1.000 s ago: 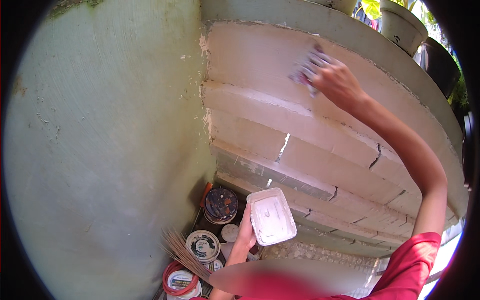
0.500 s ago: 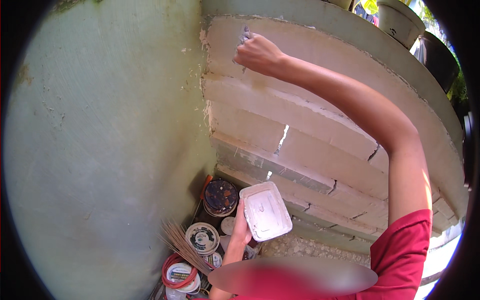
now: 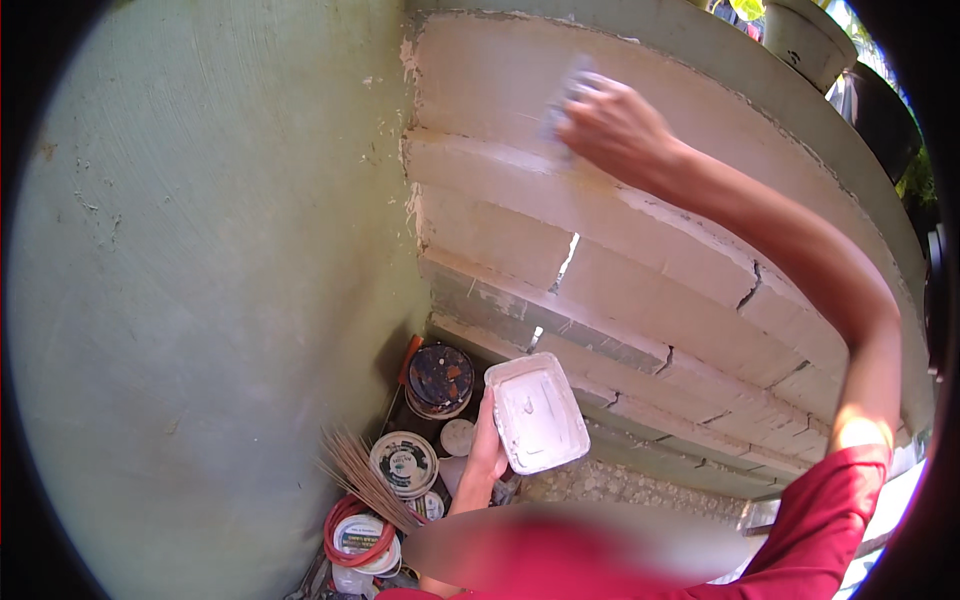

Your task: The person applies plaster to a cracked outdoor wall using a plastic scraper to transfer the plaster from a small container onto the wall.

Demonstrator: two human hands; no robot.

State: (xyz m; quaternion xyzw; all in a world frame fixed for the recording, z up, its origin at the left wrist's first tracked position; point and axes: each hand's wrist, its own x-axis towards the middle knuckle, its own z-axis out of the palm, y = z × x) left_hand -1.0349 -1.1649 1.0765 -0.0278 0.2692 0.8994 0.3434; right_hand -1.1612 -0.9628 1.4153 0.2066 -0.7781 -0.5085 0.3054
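Left hand point(image 3: 487, 452) grasps the tub point(image 3: 572, 408), fingers at its left side; right hand point(image 3: 618, 120), fingers clenched, grips a blurred grey thing point(image 3: 560, 108) over the pale wall point(image 3: 480, 90).

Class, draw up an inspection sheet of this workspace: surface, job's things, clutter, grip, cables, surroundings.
Surface: pinkish stepped wall, with dark cracks and narrow bright gaps.
Job's things: white tray with pale residue inside; greyish item, too blurred to identify.
Clutter: dark-lidded tub, pale-lidded tub, thin sticks and a red coil, crowded together low in the corner.
Grip: left hand holds the tray's side; right hand holds the greyish item at the wall's upper part.
Cables: nothing certain; the red coil could be hose or cable.
Surroundings: greenish wall left; pale plant pot upper right.
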